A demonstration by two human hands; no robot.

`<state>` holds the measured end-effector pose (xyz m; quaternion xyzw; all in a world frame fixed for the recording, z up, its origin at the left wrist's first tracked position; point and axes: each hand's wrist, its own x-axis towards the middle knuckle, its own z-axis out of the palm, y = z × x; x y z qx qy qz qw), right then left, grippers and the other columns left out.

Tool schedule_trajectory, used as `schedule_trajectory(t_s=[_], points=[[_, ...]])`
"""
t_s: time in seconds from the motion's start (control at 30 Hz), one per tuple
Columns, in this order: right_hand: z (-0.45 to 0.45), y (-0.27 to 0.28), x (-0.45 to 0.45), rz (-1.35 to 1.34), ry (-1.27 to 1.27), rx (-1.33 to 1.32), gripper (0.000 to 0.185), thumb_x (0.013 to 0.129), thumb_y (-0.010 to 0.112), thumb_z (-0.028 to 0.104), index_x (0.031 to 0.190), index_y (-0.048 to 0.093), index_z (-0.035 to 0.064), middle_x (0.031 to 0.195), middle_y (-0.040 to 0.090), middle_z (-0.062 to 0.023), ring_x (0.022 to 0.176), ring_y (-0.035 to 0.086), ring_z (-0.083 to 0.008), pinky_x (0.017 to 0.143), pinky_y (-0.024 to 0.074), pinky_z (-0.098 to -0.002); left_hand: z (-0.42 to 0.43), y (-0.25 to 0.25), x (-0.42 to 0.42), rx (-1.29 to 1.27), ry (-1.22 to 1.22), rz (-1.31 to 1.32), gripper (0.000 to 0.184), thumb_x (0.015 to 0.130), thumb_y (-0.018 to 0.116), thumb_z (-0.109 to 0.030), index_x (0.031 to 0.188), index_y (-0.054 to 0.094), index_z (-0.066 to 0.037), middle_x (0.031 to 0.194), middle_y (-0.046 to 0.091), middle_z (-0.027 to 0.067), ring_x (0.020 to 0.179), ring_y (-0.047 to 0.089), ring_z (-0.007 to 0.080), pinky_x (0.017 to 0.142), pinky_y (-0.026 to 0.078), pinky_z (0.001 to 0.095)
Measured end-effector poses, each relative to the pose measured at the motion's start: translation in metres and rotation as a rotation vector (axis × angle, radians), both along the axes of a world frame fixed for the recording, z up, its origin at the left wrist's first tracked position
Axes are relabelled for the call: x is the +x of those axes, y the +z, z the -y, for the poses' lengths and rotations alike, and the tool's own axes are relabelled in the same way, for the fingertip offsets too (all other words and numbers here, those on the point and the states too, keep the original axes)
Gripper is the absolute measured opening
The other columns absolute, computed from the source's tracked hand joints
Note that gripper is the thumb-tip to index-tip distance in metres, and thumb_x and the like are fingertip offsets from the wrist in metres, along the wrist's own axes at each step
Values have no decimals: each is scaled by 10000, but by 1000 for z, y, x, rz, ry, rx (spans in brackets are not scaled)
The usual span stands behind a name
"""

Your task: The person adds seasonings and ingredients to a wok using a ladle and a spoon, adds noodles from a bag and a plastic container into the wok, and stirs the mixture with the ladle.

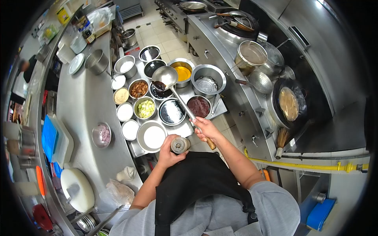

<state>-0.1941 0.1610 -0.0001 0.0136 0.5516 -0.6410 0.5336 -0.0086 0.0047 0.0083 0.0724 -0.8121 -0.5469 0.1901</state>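
My right hand grips a long-handled metal ladle near its wooden end. The ladle's bowl, smeared with something dark, hangs over the pots of dark sauce. Close to the apron, my left hand is wrapped round a glass jar seen from above; its contents are hard to make out. Nearest to that hand stands a pot of white powder or grains. Beside it are a pot of dark liquid, chopped green pieces and a dark red sauce.
Several more ingredient pots surround these, including yellow oil and a wide metal pot. On the left counter sit a small bowl of pink pieces and a white round board. Woks and a strainer line the stove at right.
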Motion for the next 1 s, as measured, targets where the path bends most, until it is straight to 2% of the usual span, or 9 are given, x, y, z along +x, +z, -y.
schedule_trajectory(t_s=[0.33, 0.47, 0.6, 0.63, 0.77, 0.83, 0.87, 0.93, 1.0], points=[[-80, 89, -31, 219, -97, -362, 390, 1083, 460, 325, 1428, 496, 146, 663, 422, 29, 399, 344, -11, 298, 307, -191, -26, 2, -25, -35, -68, 15, 578, 611, 860, -142, 1109, 595, -13, 1068, 627, 147, 990, 626, 327, 900, 498, 395], [-166, 123, -52, 198, -192, -567, 441, 1105, 355, 370, 1473, 436, 141, 667, 413, 36, 382, 319, -6, 288, 309, -182, -52, -7, -54, -49, -126, -7, 565, 607, 856, -137, 1093, 598, -11, 1052, 629, 148, 969, 624, 329, 896, 497, 400], [-275, 136, -61, 153, -413, -681, 507, 1090, 369, 440, 1499, 381, 141, 666, 416, 34, 385, 322, -3, 278, 287, -178, -95, -14, -77, 16, -188, 57, 571, 608, 853, -125, 1103, 595, -2, 1062, 621, 119, 974, 621, 272, 904, 494, 377], [-301, 131, -67, 90, -465, -733, 482, 1093, 379, 405, 1495, 386, 140, 673, 422, 33, 402, 346, -11, 294, 293, -180, -105, -10, -88, -19, -203, 62, 582, 606, 855, -123, 1109, 590, -1, 1065, 619, 117, 974, 621, 266, 907, 493, 373], [-388, 113, -84, -241, -789, -434, 443, 1078, 460, 263, 1481, 409, 85, 688, 441, 24, 424, 380, -23, 333, 330, -198, -155, -7, -120, 88, -327, 70, 589, 625, 845, -85, 1138, 568, -1, 1062, 607, 96, 979, 606, 218, 909, 487, 342], [-429, 76, -105, -366, -1001, 35, 443, 1033, 552, 193, 1457, 452, 113, 669, 474, 19, 456, 408, -54, 346, 339, -234, -177, -17, -129, 121, -365, 76, 595, 637, 837, -70, 1157, 559, -2, 1069, 603, 89, 985, 601, 204, 918, 483, 332], [-449, 55, -121, -370, -1015, 29, 443, 1033, 552, 193, 1457, 452, 113, 669, 474, 19, 456, 408, -54, 346, 339, -234, -187, -21, -137, 129, -375, 90, 602, 638, 838, -71, 1166, 558, -2, 1078, 604, 91, 991, 603, 206, 923, 484, 335], [-495, 13, -148, -456, -1054, 378, 371, 1007, 595, 170, 1361, 537, 78, 632, 501, -3, 434, 437, -85, 348, 362, -278, -212, -21, -145, 141, -393, 113, 609, 639, 839, -73, 1174, 556, -1, 1088, 605, 93, 997, 605, 208, 928, 484, 337], [-540, -18, -177, -432, -988, 441, 326, 1001, 600, 175, 1304, 566, 59, 618, 502, -9, 419, 440, -97, 352, 371, -288, -238, -15, -156, 141, -419, 58, 617, 641, 841, -79, 1183, 558, 2, 1093, 610, 96, 1005, 608, 207, 932, 488, 342]])
